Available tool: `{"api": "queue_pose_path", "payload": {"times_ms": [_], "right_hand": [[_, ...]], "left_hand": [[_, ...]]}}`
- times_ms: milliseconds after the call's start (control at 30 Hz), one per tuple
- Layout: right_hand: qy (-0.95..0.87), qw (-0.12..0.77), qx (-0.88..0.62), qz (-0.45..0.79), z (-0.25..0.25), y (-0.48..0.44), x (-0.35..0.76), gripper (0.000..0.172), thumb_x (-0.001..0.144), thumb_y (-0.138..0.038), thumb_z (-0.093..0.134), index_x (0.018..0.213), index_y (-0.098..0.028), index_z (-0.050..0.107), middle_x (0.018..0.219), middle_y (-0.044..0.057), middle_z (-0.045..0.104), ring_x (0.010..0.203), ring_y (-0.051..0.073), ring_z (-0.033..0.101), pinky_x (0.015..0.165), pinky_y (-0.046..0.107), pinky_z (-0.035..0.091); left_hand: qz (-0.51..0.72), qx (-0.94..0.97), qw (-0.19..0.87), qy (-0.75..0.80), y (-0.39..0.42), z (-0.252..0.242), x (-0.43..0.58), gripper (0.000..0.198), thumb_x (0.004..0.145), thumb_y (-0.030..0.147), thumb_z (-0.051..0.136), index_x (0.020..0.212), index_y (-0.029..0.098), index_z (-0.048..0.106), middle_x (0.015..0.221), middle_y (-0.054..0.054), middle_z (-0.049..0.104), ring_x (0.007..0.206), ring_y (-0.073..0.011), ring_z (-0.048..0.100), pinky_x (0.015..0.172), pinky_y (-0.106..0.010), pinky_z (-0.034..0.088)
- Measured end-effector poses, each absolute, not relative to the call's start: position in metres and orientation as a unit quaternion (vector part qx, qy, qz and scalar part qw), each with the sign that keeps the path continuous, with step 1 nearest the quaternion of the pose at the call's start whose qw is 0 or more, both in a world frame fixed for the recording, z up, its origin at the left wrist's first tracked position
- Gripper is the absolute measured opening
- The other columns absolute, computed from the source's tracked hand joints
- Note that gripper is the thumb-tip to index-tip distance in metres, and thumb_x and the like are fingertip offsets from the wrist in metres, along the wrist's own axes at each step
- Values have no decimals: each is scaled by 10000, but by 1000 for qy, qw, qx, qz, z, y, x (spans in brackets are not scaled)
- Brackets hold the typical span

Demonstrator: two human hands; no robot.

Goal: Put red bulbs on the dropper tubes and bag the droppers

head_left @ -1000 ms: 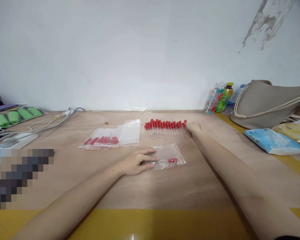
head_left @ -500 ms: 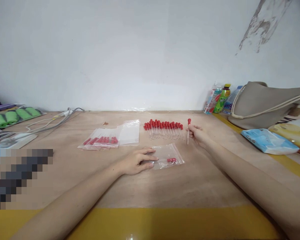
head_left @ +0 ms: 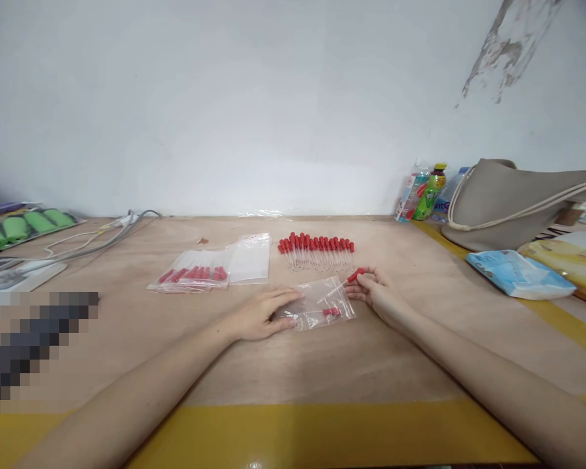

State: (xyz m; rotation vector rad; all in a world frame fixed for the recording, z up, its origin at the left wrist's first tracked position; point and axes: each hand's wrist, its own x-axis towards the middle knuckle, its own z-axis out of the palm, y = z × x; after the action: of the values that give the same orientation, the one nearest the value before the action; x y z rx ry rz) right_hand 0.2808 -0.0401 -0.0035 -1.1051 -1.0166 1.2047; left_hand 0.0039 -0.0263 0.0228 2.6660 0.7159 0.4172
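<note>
A clear zip bag (head_left: 307,303) lies on the table with a red-capped dropper (head_left: 331,312) inside. My left hand (head_left: 266,314) rests on the bag's left end, thumb and fingers apart. Between the fingers of my right hand (head_left: 371,291) is another glass dropper (head_left: 355,275), tilted, its thin tip pointing left over the bag's right part. Behind the bag, several red-topped droppers (head_left: 317,245) lie in a row. To the left are filled bags of droppers (head_left: 193,273) beside flat white-looking bags (head_left: 251,259).
Bottles (head_left: 430,192), a grey bag (head_left: 512,202) and a blue packet (head_left: 520,275) are at the right. Green rolls (head_left: 17,228), cables (head_left: 112,240) and a pixelated dark object (head_left: 34,345) lie at the left. A wall (head_left: 273,117) rises behind the table.
My right hand has moved left and nearer with its dropper, which went from upright to tilted over the bag. My left hand stays on the bag. The view has shifted slightly.
</note>
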Motion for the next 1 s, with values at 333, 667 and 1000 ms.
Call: {"api": "queue_pose_path", "payload": {"times_ms": [333,667,1000], "right_hand": [[-706,334,-492,384,0,-43,301,293,684,-411,641,823,-154,637,597,-19,529,504,74,385,458,209,294],[-802,263,-405,351,8,-36,298,300,775,-420,519,830,-175,684,818,34,620,732,138,542,660,250,425],[-552,300,-771,103,2,58,333,305,684,-316,572,912,-120,628,840,84,653,740,165,597,599,218,425]], "left_hand": [[150,940,173,252,-25,22,5,509,843,416,469,1306,236,361,1311,-65,443,1197,-205,412,1005,-369,333],[137,941,182,252,-24,20,4,457,848,430,461,1269,254,436,1347,-53,405,1230,-203,380,1022,-370,315],[125,940,204,243,-22,20,3,381,865,402,444,1230,298,479,1374,-26,368,1256,-198,347,1028,-369,301]]}}
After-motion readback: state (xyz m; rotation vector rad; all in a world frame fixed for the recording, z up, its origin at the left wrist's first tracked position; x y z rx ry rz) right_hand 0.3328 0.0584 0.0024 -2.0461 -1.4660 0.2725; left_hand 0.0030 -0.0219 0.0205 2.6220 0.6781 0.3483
